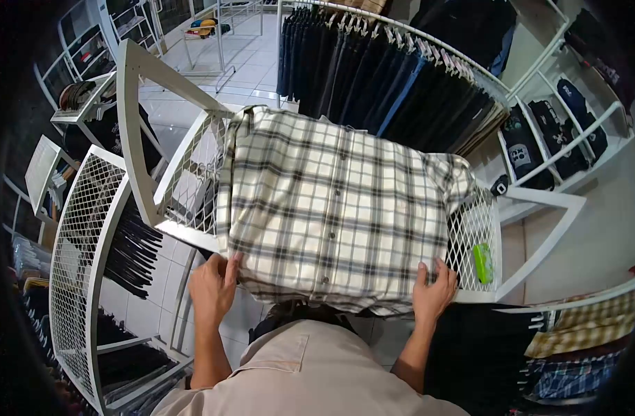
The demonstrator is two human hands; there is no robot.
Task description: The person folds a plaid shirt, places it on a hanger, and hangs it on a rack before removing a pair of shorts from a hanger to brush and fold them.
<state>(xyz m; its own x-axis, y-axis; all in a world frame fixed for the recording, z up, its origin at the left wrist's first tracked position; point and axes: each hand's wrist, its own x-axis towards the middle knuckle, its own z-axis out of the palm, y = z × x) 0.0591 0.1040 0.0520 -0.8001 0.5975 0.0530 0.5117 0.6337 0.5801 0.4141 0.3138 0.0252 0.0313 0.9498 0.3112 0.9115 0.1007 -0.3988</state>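
Plaid shirt point(290, 201) btwn L hand point(213, 286) & R hand point(434, 290) at near corners, neither closer; button line point(332, 236) runs fwd; pinched or just touching, can't tell.

At top centre I record a row of dark trousers point(331, 73), hung closely by pale clips, with one brighter blue pair point(403, 93) among them. To the right I note folded dark garments point(520, 149) standing in a divided white shelf point(591, 182). A bright green packet point(482, 263) lies on white mesh near the right edge. At lower right I find a yellow checked garment point(586, 322) above a blue checked one point(574, 378). On the left I log a curved mesh rack point(78, 232). Farther back, a yellow item point(205, 28) sits on a white stand above pale floor tiles point(247, 59); its kind I cannot determine.
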